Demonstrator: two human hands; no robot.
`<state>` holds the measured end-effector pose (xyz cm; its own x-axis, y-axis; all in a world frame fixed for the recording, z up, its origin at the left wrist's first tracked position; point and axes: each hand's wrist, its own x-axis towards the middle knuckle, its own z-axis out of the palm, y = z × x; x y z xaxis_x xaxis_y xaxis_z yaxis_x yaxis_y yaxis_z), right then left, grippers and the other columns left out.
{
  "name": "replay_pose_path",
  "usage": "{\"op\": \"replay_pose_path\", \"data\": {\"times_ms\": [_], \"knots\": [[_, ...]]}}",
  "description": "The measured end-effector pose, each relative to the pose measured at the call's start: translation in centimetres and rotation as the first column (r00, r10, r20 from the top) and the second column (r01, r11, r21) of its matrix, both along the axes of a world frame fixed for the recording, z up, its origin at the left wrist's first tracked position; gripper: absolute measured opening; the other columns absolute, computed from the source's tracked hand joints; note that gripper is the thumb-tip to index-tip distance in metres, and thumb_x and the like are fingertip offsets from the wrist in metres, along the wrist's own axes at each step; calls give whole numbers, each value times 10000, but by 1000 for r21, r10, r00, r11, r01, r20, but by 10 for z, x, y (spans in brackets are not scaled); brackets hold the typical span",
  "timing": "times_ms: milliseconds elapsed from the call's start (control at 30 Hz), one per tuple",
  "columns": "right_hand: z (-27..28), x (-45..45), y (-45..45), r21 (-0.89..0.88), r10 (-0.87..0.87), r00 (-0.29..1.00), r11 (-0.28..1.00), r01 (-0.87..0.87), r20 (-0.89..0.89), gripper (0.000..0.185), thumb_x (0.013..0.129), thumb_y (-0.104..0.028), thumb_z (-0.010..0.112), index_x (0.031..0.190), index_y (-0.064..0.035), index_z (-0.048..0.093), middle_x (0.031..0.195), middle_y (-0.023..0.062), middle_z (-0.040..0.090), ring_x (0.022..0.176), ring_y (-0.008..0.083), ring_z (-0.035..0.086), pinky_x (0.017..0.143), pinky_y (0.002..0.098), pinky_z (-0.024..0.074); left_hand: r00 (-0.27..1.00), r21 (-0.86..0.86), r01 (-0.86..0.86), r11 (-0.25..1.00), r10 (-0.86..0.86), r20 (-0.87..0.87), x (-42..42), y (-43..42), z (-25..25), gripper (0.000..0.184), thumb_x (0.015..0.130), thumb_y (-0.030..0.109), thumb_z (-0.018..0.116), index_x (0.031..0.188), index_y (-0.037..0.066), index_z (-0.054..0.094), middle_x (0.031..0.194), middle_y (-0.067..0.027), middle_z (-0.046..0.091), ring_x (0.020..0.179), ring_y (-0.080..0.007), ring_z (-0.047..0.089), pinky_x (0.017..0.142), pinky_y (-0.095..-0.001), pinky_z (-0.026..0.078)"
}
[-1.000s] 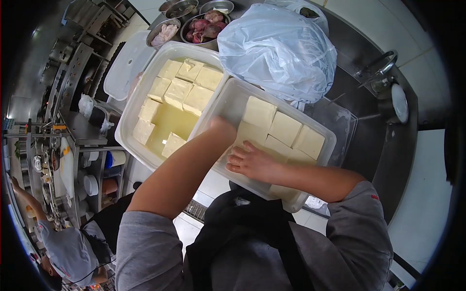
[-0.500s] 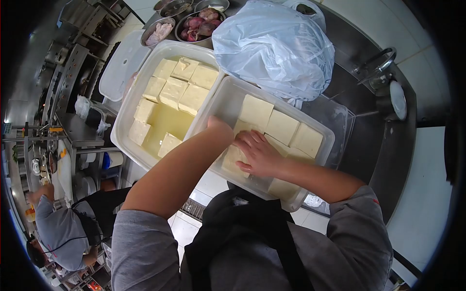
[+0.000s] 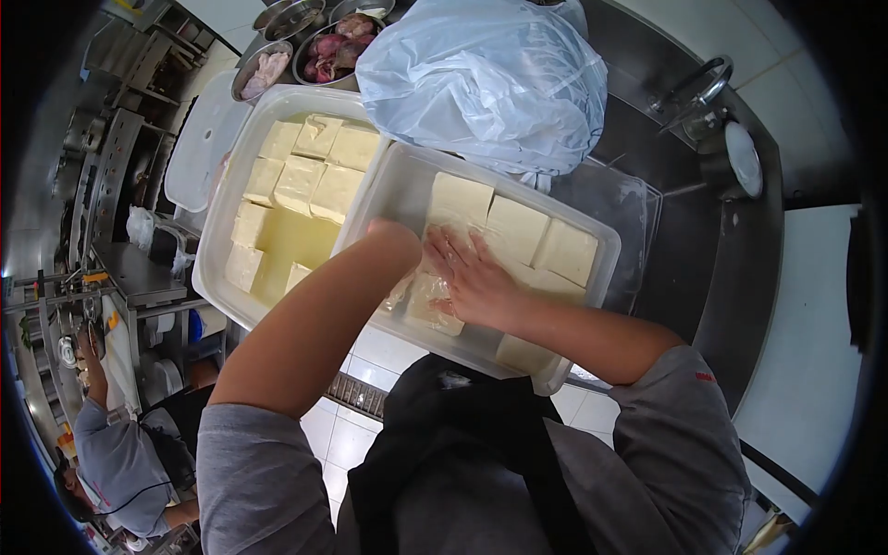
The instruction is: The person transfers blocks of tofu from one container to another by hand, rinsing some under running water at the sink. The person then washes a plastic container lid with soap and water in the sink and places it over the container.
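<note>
Two white plastic tubs stand side by side. Pale yellow blocks that look like tofu [image 3: 301, 185] sit in yellowish liquid in the left tub [image 3: 209, 250]. More such blocks [image 3: 518, 229] lie under clear liquid in the right tub [image 3: 606, 254]. My right hand [image 3: 476, 285] is over these blocks with its fingers spread, the fingertips dipping into the liquid beside a block near the middle. My left hand [image 3: 393, 242] reaches down into the left end of the right tub. Its wrist is bent and hides the fingers, so I cannot see what it touches.
A full, pale plastic bag [image 3: 481, 88] leans behind the right tub. Metal bowls with red onions [image 3: 335, 51] and pale pieces [image 3: 266, 74] stand at the back left. A sink tap [image 3: 708, 88] is at right. A co-worker [image 3: 129, 472] works at far left.
The view has shifted, so the tubs appear further left. My right hand's fingers have spread and sunk into the liquid, which now ripples. A near-left block in the right tub has shifted.
</note>
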<state>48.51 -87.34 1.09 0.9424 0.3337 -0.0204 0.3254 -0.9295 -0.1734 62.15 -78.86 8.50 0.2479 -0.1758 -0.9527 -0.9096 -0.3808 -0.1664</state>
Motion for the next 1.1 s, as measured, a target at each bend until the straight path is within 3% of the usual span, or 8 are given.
{"op": "replay_pose_path", "data": {"times_ms": [167, 267, 500, 567, 800, 867, 1000, 1100], "knots": [[0, 1, -1, 106, -28, 998, 994, 22, 57, 822, 823, -552, 494, 1375, 23, 293, 1445, 161, 282, 1349, 272, 253, 1091, 483, 171, 977, 187, 158, 969, -127, -169, 16, 4, -41, 514, 653, 416, 796, 1081, 163, 667, 1030, -40, 664, 992, -243, 608, 830, -360, 479], [1, 2, -1, 90, -20, 1000, 996, 19, 16, 831, 822, -554, 494, 1382, 20, 278, 1450, 156, 278, 1353, 271, 245, 1093, 481, 171, 971, 114, 180, 977, -158, -179, 16, 4, -43, 438, 663, 283, 822, 1055, 151, 678, 1033, -27, 668, 966, -221, 615, 803, -345, 492], [-3, 2, -1, 68, -18, 999, 997, 21, -38, 827, 841, -562, 464, 1397, 11, 247, 1474, 157, 221, 1370, 273, 205, 1095, 481, 174, 959, 139, 243, 960, -216, -183, 24, 9, -46, 631, 647, 409, 801, 1196, 180, 592, 1104, -31, 639, 1003, -235, 597, 830, -350, 486], [-4, 2, -1, 24, -8, 1000, 1000, 8, -1, 822, 844, -559, 460, 1400, 7, 245, 1478, 155, 214, 1372, 264, 204, 1098, 480, 169, 961, -51, 189, 981, -195, -197, 27, 15, -39, 723, 609, 446, 809, 1235, 186, 557, 1130, -34, 623, 1022, -249, 587, 843, -357, 480], [-3, 1, 1, 43, -21, 1000, 999, 21, -13, 866, 821, -572, 488, 1410, 5, 224, 1485, 150, 200, 1378, 266, 185, 1098, 485, 161, 956, -138, 69, 988, -105, -272, 29, 33, -41, 719, 582, 357, 839, 1221, 181, 561, 1093, -68, 627, 1012, -257, 594, 865, -375, 476], [1, 1, 1, -43, 16, 998, 999, -19, -52, 884, 810, -574, 502, 1411, 9, 218, 1486, 149, 198, 1379, 267, 181, 1098, 486, 162, 959, -423, 206, 882, -269, -93, 22, 44, -40, 643, 556, 262, 848, 1133, 124, 599, 1029, -94, 608, 1040, -274, 558, 870, -385, 450], [0, 1, 2, 50, -15, 999, 999, 17, -49, 877, 813, -562, 508, 1408, 14, 221, 1486, 153, 196, 1380, 272, 177, 1099, 485, 159, 942, -458, 239, 856, -319, -105, 24, 46, -39, 606, 554, 248, 843, 1104, 134, 615, 1043, -108, 586, 1063, -274, 538, 894, -368, 442], [-2, 1, 4, 70, -24, 999, 997, 27, -46, 864, 817, -555, 506, 1402, 19, 233, 1485, 160, 196, 1379, 283, 177, 1098, 485, 162, 980, -347, 74, 935, -133, -150, 22, 47, -43, 591, 544, 237, 846, 1080, 128, 621, 1103, -112, 566, 1093, -285, 519, 915, -365, 435]]}}
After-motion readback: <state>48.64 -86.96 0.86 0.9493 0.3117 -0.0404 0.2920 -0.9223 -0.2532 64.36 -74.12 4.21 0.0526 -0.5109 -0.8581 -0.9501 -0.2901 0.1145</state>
